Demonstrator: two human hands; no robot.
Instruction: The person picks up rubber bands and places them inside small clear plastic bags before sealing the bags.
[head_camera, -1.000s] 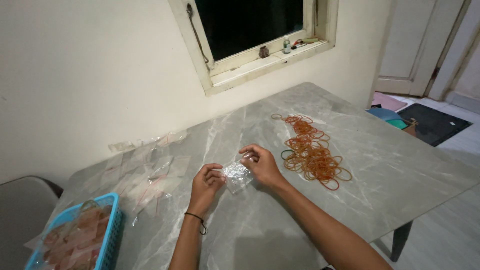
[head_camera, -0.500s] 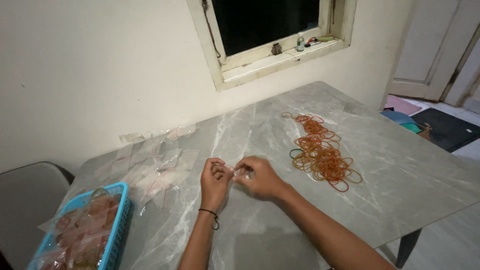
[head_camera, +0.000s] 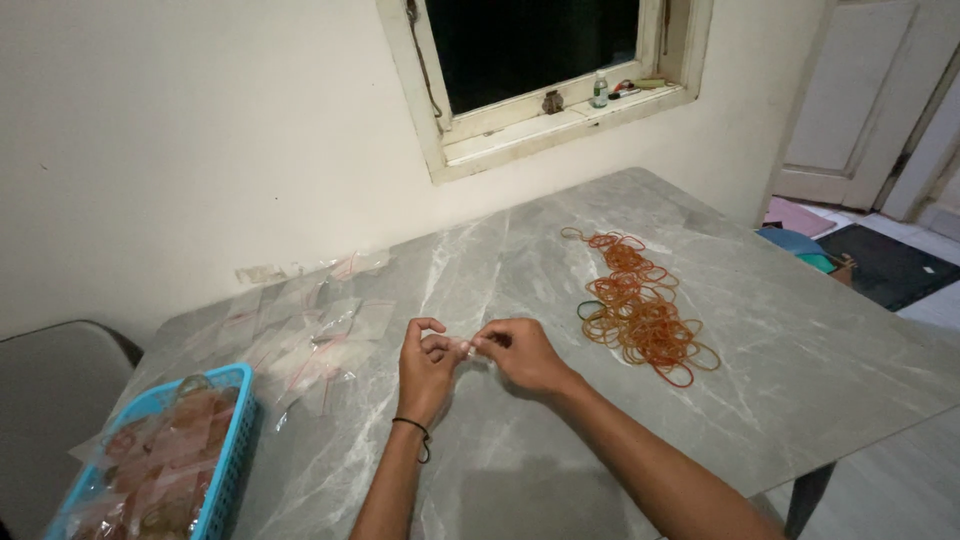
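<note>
Left hand: fingers curled, thumb and first finger pinched on one end of a small clear bag; black band around the wrist
Right hand: curled almost shut, fingertips pinched on the other end of the small clear bag; knuckles up
Small clear bag: squeezed thin between both hands, just above the grey table; too small to tell what is inside
Rubber bands: orange and brown pile, flat on the table, just right of the right hand; not touched
Empty clear bags: spread flat, left of the left hand and a bit past it; near the wall
Blue basket: far left of the left hand, close to the body; full of filled bags
Window: well past both hands, dark glass
</note>
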